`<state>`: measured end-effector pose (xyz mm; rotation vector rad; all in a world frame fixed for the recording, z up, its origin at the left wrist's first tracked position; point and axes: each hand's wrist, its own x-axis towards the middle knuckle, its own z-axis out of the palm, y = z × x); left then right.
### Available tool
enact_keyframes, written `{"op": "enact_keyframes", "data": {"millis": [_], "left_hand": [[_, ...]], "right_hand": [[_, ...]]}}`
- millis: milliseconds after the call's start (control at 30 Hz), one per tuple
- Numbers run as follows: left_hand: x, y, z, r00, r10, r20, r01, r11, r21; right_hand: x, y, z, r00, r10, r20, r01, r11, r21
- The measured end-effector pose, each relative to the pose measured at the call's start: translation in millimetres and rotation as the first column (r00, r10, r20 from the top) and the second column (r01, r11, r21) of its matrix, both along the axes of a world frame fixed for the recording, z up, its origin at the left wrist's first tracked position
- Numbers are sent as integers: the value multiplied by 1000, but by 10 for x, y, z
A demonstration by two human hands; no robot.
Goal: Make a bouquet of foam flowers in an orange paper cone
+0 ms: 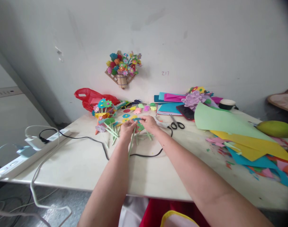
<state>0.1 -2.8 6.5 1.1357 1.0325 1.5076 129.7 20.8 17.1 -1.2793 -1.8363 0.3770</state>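
Head view: we see both hands over the white table. Left hand, grip pinching a pale green strip that slants down toward us. Right hand just beside it, fingertips at a blue piece between the hands; too small for us to tell whether that grip pinches or merely touches. More green strips lie left of the hands, near colourful flowers. Scissors right of the right hand, near a dark phone. Black cord crosses beneath the forearms.
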Motion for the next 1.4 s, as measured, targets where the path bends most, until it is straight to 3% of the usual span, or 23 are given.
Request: {"op": "enact_keyframes", "data": {"millis": [300,600,867,1400], "left_hand": [[-67,-40,4,980,-197,30,199,967,-156],[-33,-53,35,986,-160,41,164,975,-150],[-14,-66,34,986,-169,4,168,979,-113],[-13,-65,34,989,-142,-51,134,981,-137]], "right_hand": [[59,55,-32,995,-97,-31,97,995,3],[97,16,-5,986,72,-152,-81,995,-58],[78,111,-84,967,66,-247,-88,993,-77],[74,78,-59,924,121,-363,-178,976,-128]]}}
